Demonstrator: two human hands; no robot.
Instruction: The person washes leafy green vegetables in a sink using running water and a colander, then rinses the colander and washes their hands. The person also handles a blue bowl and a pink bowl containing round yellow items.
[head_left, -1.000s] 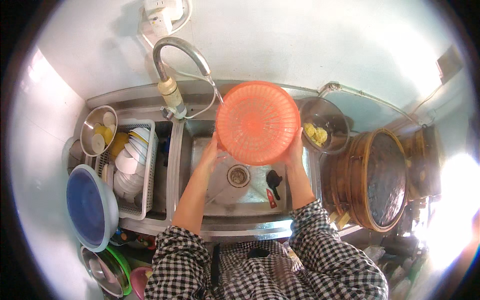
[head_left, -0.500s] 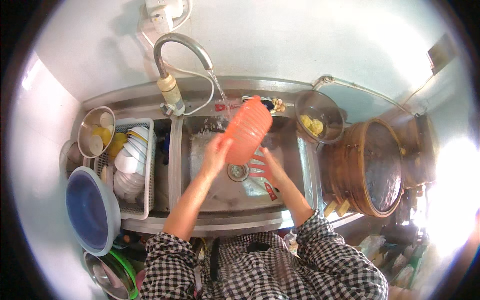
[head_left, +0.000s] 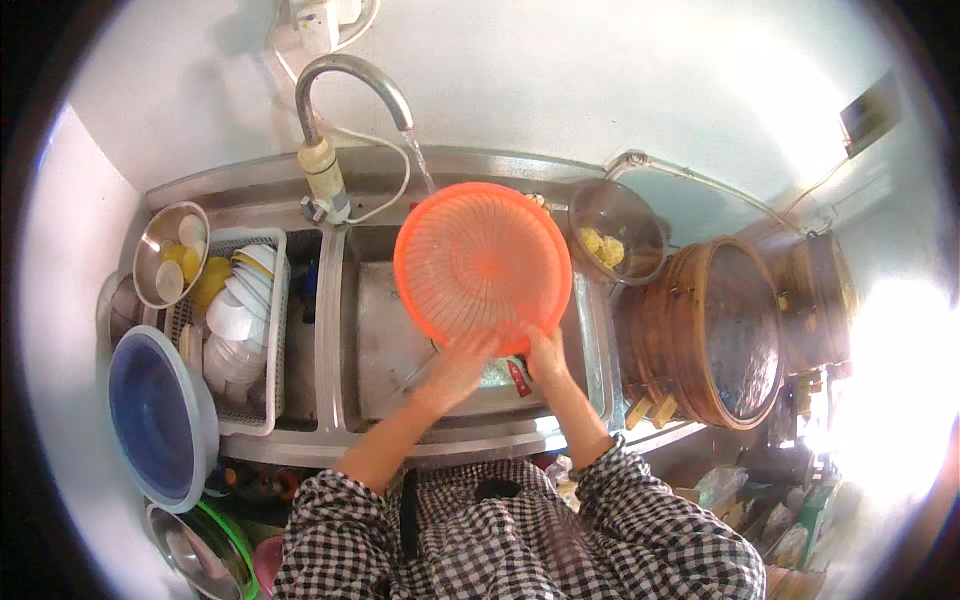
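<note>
An orange plastic colander (head_left: pixel 487 255), round and slotted, is held up over the sink (head_left: pixel 375 330) with its wide mouth toward me. My left hand (head_left: pixel 462 365) lies at the near rim, its blurred fingers reaching over the edge. Beside it, my right hand (head_left: pixel 545 356) grips the same rim from the right. Water (head_left: pixel 420 165) runs from the curved faucet (head_left: pixel 355 68) and drops behind the far left rim. Part of a red-handled tool (head_left: pixel 519 379) shows in the sink below my hands; the colander hides the drain.
A white dish rack (head_left: pixel 277 330) with stacked bowls stands left, near a metal bowl (head_left: pixel 150 270) and a blue basin (head_left: pixel 150 420). To the right are a translucent bowl (head_left: pixel 650 235) with yellow pieces and large bamboo steamers (head_left: pixel 690 330). The counter's front edge (head_left: pixel 470 447) runs before me.
The colander has turned from side-on to mouth toward me. My right hand, spread beneath it before, now grips its rim; my left hand has moved to the near rim.
</note>
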